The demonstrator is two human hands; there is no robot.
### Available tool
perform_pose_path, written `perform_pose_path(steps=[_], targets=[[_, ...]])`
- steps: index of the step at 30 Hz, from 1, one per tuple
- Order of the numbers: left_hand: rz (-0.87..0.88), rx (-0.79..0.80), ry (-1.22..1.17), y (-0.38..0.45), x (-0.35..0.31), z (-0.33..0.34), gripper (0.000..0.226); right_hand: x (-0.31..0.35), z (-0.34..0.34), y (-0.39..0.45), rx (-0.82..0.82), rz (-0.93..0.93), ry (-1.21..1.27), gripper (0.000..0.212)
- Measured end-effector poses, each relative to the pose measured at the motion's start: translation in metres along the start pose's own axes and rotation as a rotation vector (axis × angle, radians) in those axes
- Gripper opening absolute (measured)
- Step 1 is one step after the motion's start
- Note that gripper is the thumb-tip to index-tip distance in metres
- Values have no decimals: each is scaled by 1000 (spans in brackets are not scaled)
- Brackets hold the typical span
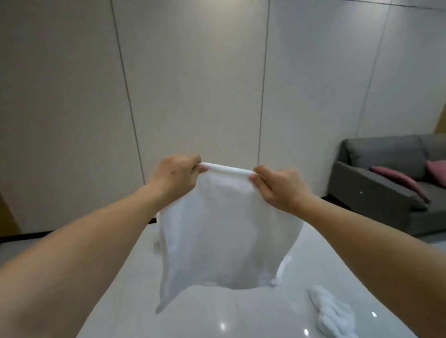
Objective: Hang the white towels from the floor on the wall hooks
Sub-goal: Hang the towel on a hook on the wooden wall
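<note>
Glossy floor, perhaps crumpled towel.

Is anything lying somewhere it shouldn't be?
Yes. A crumpled white towel lies in a heap on the shiny floor, near the right forearm. The left hand and right hand hold another white towel up by its top edge. No wall hooks show here.

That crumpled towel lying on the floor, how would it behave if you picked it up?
Probably floppy: the crumpled towel lies in a soft heap, and the held towel droops limply from the left hand and right hand. Likely light, since a fingertip pinch carries one. It might slide easily on the glossy floor.
</note>
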State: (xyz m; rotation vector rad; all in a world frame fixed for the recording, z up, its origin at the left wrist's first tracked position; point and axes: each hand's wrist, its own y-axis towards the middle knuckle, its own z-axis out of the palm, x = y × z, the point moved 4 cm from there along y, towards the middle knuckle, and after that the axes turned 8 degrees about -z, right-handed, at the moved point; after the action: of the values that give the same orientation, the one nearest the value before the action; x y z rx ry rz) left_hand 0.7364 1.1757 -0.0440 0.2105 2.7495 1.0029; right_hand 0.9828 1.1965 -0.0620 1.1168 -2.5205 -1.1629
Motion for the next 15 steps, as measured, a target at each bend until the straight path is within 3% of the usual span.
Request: perform_pose_path(steps=[6,15], targets=[[-173,-28,293,-8,127,-57,30,70,83,134,-206,-304,218,10],[-487,-31,616,-110,281,-160,30,255,186,269,-260,-508,601,31]])
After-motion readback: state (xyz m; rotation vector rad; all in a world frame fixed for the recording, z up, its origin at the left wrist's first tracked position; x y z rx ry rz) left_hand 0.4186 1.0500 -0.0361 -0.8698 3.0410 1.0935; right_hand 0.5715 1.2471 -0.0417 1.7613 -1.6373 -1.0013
